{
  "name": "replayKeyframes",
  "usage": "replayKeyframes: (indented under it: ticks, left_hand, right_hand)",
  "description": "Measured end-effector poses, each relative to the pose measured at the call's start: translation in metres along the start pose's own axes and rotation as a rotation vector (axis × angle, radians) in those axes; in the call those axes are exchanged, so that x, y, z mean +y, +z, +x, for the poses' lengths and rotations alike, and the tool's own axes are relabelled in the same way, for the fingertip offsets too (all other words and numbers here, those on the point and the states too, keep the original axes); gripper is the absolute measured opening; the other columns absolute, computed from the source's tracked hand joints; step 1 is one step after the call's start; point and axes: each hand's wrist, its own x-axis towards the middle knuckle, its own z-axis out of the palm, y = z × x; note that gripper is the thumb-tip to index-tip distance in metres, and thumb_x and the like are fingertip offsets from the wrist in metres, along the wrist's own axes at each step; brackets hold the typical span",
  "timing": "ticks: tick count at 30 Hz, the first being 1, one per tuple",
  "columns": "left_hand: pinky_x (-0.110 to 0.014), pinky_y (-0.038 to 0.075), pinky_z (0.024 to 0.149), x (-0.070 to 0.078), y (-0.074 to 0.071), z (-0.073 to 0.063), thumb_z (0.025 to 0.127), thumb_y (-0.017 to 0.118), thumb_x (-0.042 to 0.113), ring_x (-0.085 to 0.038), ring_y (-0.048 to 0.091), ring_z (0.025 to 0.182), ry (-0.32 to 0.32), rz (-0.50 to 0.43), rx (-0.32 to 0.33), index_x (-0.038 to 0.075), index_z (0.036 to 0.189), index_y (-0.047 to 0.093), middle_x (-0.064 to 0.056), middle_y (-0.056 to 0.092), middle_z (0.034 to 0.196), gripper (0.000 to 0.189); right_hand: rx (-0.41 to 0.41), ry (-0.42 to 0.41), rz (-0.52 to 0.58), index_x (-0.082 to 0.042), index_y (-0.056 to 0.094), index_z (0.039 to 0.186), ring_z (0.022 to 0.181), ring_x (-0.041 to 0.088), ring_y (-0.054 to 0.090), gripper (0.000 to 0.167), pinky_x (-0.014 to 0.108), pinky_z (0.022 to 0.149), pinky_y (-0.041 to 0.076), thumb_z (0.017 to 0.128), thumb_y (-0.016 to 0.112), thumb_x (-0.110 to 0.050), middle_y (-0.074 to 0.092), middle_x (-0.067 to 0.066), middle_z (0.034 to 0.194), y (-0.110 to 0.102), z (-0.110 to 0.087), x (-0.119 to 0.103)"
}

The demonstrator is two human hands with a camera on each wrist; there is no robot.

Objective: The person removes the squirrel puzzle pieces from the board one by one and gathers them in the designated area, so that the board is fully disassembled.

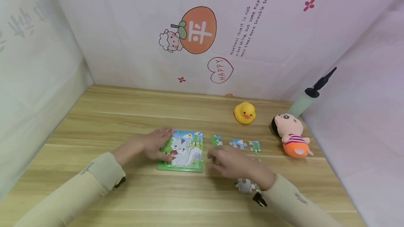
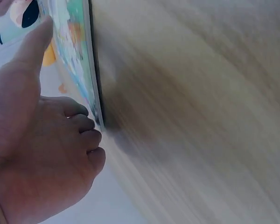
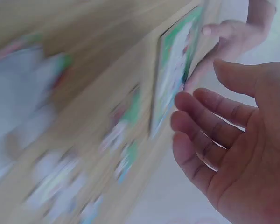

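A puzzle board [image 1: 180,168] with a green rim and a grey squirrel picture lies in the middle of the table. My left hand [image 1: 156,144] rests on its left side, thumb reaching over the picture; in the left wrist view the board [image 2: 79,51] edge is beside the fingers. To the right of the board hovers my right hand [image 1: 229,162]. In the right wrist view that hand [image 3: 238,135] has loosely bent fingers, thumb apart, holding nothing. Jigsaw pieces lie around it: a green one [image 1: 216,140], a blue one [image 1: 238,143], a green-and-blue one [image 1: 255,146] and a grey one [image 1: 244,185].
A yellow rubber duck [image 1: 244,113] stands behind the pieces. Farther right lies a plush doll [image 1: 293,136], with a pale green pump [image 1: 301,103] with a black nozzle behind it. Printed cloth [image 1: 135,45] hangs around the wooden table [image 1: 94,125].
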Motion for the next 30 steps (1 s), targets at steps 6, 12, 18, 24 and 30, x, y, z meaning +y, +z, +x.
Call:
replayKeyframes:
  ticks: [6,12,18,24,30]
  left_hand:
    - [-0.061,0.008,0.135,-0.009,-0.005,-0.01,0.083,0.077,0.065,-0.048,0.002,0.163,0.016,0.035,0.028,-0.012,0.162,0.008,-0.032,0.0,0.172,0.13]
    - [-0.059,0.011,0.135,-0.012,-0.002,-0.015,0.075,0.081,0.07,-0.048,0.006,0.163,-0.006,0.089,0.046,-0.012,0.162,0.01,-0.032,0.003,0.172,0.138]
    - [-0.058,0.012,0.135,-0.014,0.004,-0.015,0.075,0.081,0.069,-0.045,0.007,0.164,-0.008,0.093,0.036,-0.01,0.162,0.011,-0.028,0.003,0.174,0.137]
    - [-0.056,0.014,0.136,-0.014,0.007,-0.012,0.073,0.081,0.071,-0.043,0.008,0.164,-0.025,0.121,0.034,-0.009,0.163,0.011,-0.027,0.005,0.174,0.139]
    - [-0.055,0.014,0.136,-0.011,0.005,-0.012,0.072,0.082,0.07,-0.043,0.007,0.164,-0.04,0.125,0.018,-0.01,0.163,0.009,-0.027,0.004,0.174,0.141]
  right_hand:
    - [-0.081,-0.053,-0.025,-0.008,0.065,0.137,0.126,0.022,0.067,0.044,0.039,0.105,0.059,0.101,0.069,-0.032,0.07,0.008,0.138,0.002,0.053,-0.034]
    - [-0.172,-0.067,-0.163,-0.013,0.054,0.149,0.151,0.025,0.048,0.058,0.042,0.125,0.043,0.102,0.065,-0.044,0.052,0.007,0.16,0.017,0.082,-0.059]
    - [-0.148,-0.134,-0.203,-0.013,0.059,0.141,0.145,0.024,0.054,0.052,0.036,0.125,0.043,0.101,0.066,-0.045,0.059,0.005,0.153,0.034,0.093,-0.071]
    - [-0.074,-0.134,-0.189,-0.009,0.061,0.138,0.13,0.02,0.062,0.048,0.031,0.116,0.05,0.099,0.071,-0.034,0.069,0.003,0.136,0.039,0.098,-0.074]
    - [-0.045,-0.111,-0.189,-0.007,0.059,0.141,0.124,0.018,0.061,0.051,0.03,0.111,0.052,0.098,0.072,-0.031,0.066,0.005,0.133,0.041,0.1,-0.074]
